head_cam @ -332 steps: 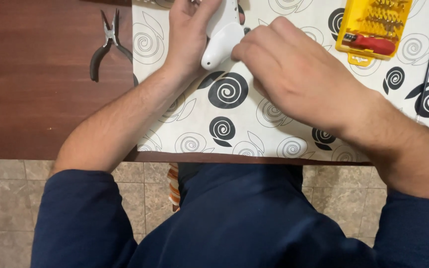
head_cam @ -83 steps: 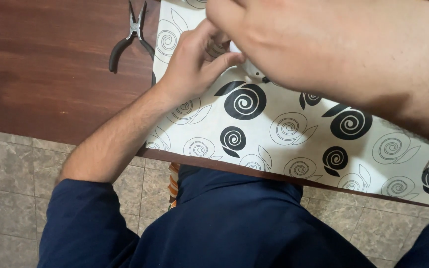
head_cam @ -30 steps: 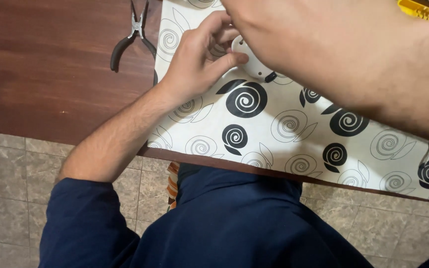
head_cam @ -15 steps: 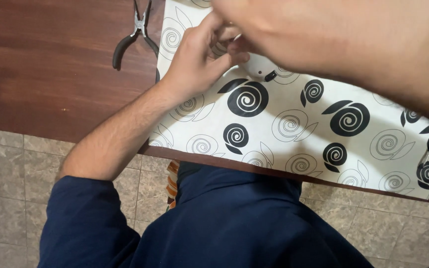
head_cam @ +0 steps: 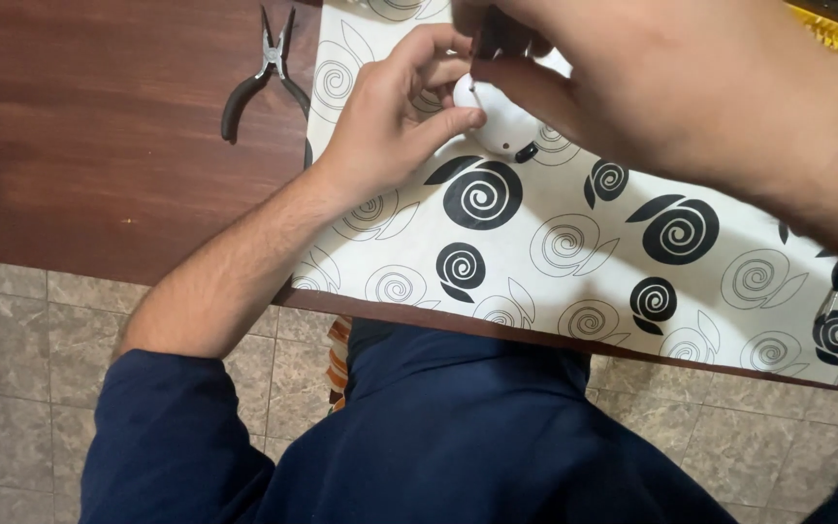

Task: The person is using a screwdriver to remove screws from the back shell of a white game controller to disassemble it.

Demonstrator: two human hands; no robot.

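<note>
A small white plastic device (head_cam: 499, 124) with a black button lies on the white cloth with black spirals (head_cam: 574, 252). My left hand (head_cam: 395, 112) grips its left end, thumb and fingers pinched around it. My right hand (head_cam: 652, 82) hovers close over it from the right, fingers closed on a thin dark tool whose tip (head_cam: 473, 85) touches the device. Most of the device is hidden under my hands.
Black-handled pliers (head_cam: 262, 73) lie on the bare brown wooden table (head_cam: 118, 146) to the left of the cloth. A yellow case (head_cam: 831, 27) shows at the top right corner. The table's near edge runs just above my lap; tiled floor lies below.
Since eleven seconds ago the view has shifted right and closer, and my right hand now works over the device with a thin tool. Over the last second both hands barely moved.
</note>
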